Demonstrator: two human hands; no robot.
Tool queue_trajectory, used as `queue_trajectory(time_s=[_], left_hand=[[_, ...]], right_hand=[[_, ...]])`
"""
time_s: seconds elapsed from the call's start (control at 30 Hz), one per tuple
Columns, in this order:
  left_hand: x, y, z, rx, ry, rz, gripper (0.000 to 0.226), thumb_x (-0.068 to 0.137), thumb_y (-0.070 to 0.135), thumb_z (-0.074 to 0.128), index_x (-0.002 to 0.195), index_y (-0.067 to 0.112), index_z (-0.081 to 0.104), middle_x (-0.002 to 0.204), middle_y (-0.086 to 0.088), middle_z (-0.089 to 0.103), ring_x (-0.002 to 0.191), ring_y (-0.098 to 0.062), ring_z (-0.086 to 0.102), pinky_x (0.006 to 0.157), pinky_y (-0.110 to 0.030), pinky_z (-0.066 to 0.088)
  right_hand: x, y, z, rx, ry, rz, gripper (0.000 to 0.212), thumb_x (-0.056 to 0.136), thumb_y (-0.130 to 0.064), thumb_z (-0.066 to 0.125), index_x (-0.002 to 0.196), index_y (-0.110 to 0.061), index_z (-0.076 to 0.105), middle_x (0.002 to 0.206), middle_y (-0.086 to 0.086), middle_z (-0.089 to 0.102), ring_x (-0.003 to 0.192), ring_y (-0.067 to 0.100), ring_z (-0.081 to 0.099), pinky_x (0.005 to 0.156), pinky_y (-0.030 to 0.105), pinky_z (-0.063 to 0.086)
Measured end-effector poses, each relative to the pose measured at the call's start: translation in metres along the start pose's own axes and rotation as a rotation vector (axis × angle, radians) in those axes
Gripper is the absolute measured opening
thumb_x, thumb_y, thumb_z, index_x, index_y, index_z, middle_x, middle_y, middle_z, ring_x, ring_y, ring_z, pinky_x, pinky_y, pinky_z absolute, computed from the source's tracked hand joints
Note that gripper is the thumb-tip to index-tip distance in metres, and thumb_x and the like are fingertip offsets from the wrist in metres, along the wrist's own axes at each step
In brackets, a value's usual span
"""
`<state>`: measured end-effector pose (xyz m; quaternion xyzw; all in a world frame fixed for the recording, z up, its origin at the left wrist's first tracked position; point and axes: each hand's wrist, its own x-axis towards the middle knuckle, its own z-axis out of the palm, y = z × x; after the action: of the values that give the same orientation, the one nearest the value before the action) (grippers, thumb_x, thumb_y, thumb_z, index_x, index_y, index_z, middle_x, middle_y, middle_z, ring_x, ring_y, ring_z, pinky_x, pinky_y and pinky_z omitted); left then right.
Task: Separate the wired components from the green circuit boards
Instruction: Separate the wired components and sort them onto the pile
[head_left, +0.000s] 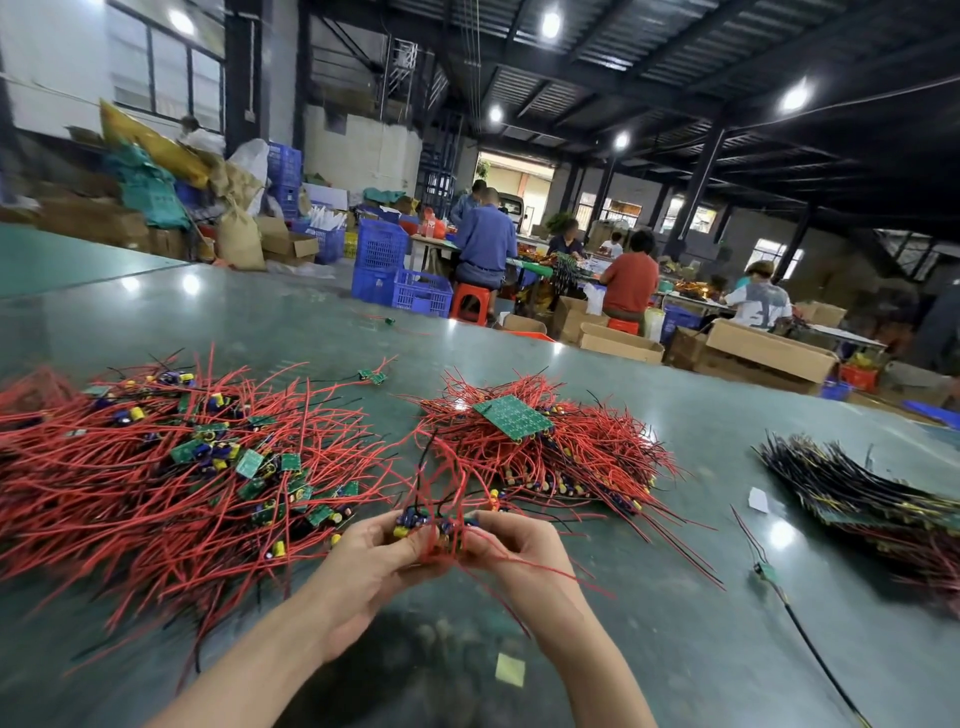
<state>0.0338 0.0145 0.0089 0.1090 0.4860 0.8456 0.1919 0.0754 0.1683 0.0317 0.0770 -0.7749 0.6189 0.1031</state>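
My left hand (375, 556) and my right hand (511, 545) both grip one small panel of wired components (434, 530) with red wires fanning up from it, held just above the green table (649, 649). On the left lies a large pile of separated green board pieces with red wires (197, 467). Behind my hands sits a second heap of red-wired panels, and a bigger green circuit board (513, 415) lies on top of it.
A stack of black-wired boards (857, 493) lies at the right. One loose wired piece (766, 571) and a white scrap (758, 500) lie near it. A yellow paper square (510, 669) sits near my forearms. Other workers sit at tables beyond the far edge.
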Motion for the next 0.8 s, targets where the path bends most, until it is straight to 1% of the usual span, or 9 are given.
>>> queue_trajectory(time_s=[0.07, 0.17, 0.3, 0.37, 0.43, 0.53, 0.6, 0.7, 0.8], left_hand=[[0.0, 0.001, 0.0, -0.046, -0.005, -0.034, 0.014, 0.068, 0.008, 0.064, 0.075, 0.003, 0.076, 0.081, -0.015, 0.073, 0.065, -0.019, 0.069, 0.061, -0.029, 0.058], [-0.003, 0.003, 0.0, -0.122, -0.057, -0.114, 0.026, 0.067, 0.01, 0.067, 0.089, -0.004, 0.069, 0.086, -0.021, 0.072, 0.069, -0.027, 0.07, 0.062, -0.032, 0.059], [-0.007, 0.007, 0.003, -0.233, -0.1, -0.176, 0.046, 0.043, 0.021, 0.094, 0.078, -0.001, 0.072, 0.081, -0.024, 0.07, 0.068, -0.03, 0.07, 0.063, -0.035, 0.06], [-0.006, 0.008, 0.004, -0.249, -0.063, -0.161, 0.035, 0.061, 0.022, 0.081, 0.087, 0.001, 0.07, 0.082, -0.022, 0.07, 0.067, -0.028, 0.07, 0.063, -0.034, 0.06], [-0.004, 0.009, 0.003, -0.337, -0.034, -0.148, 0.023, 0.075, 0.017, 0.061, 0.088, 0.001, 0.07, 0.076, -0.018, 0.068, 0.063, -0.024, 0.068, 0.061, -0.033, 0.06], [-0.005, 0.017, -0.002, -0.551, -0.052, -0.1, 0.024, 0.078, 0.014, 0.054, 0.076, -0.002, 0.072, 0.074, -0.016, 0.066, 0.061, -0.021, 0.065, 0.059, -0.031, 0.059], [-0.004, 0.021, -0.004, -0.612, -0.03, -0.06, 0.025, 0.079, 0.012, 0.053, 0.077, -0.005, 0.071, 0.074, -0.015, 0.066, 0.06, -0.02, 0.064, 0.059, -0.03, 0.058], [0.0, 0.023, -0.006, -0.635, 0.04, -0.05, 0.023, 0.082, 0.014, 0.052, 0.084, -0.005, 0.065, 0.072, -0.014, 0.064, 0.056, -0.019, 0.062, 0.057, -0.03, 0.057], [0.004, 0.018, -0.008, -0.464, 0.158, -0.068, 0.02, 0.092, 0.017, 0.05, 0.094, 0.001, 0.063, 0.07, -0.013, 0.068, 0.054, -0.017, 0.065, 0.054, -0.029, 0.058]], right_hand=[[0.0, 0.001, -0.001, 0.033, -0.011, 0.027, 0.012, 0.088, -0.006, 0.061, 0.091, 0.001, 0.071, 0.08, 0.007, 0.065, 0.077, 0.01, 0.056, 0.071, 0.021, 0.047], [-0.002, 0.0, -0.006, 0.206, -0.111, 0.107, 0.017, 0.084, -0.02, 0.065, 0.093, -0.01, 0.075, 0.093, 0.008, 0.071, 0.087, 0.017, 0.061, 0.082, 0.027, 0.051], [-0.004, -0.003, -0.007, 0.504, -0.18, 0.159, 0.018, 0.082, -0.017, 0.062, 0.091, -0.01, 0.076, 0.09, 0.006, 0.074, 0.079, 0.011, 0.068, 0.074, 0.02, 0.053], [-0.003, -0.004, -0.005, 0.533, -0.118, 0.171, 0.018, 0.079, -0.016, 0.062, 0.086, -0.008, 0.076, 0.084, 0.005, 0.072, 0.07, 0.01, 0.065, 0.07, 0.019, 0.053], [-0.003, -0.004, -0.005, 0.371, -0.031, 0.171, 0.012, 0.082, -0.016, 0.064, 0.079, -0.009, 0.074, 0.074, 0.002, 0.067, 0.064, 0.008, 0.059, 0.066, 0.017, 0.051], [-0.002, 0.002, -0.01, 0.042, 0.121, 0.184, 0.016, 0.087, -0.012, 0.063, 0.073, -0.009, 0.068, 0.063, -0.003, 0.061, 0.059, 0.007, 0.053, 0.06, 0.014, 0.042], [0.001, 0.005, -0.012, -0.01, 0.255, 0.22, 0.015, 0.085, -0.013, 0.065, 0.073, -0.005, 0.069, 0.06, -0.004, 0.06, 0.06, 0.01, 0.051, 0.062, 0.02, 0.042], [0.004, 0.007, -0.019, 0.082, 0.478, 0.248, 0.007, 0.085, -0.013, 0.067, 0.083, -0.008, 0.071, 0.066, 0.0, 0.065, 0.063, 0.011, 0.055, 0.064, 0.022, 0.046], [0.004, -0.001, -0.025, 0.431, 0.595, 0.195, 0.007, 0.087, -0.007, 0.063, 0.092, -0.007, 0.067, 0.068, 0.001, 0.065, 0.057, 0.008, 0.059, 0.056, 0.016, 0.051]])
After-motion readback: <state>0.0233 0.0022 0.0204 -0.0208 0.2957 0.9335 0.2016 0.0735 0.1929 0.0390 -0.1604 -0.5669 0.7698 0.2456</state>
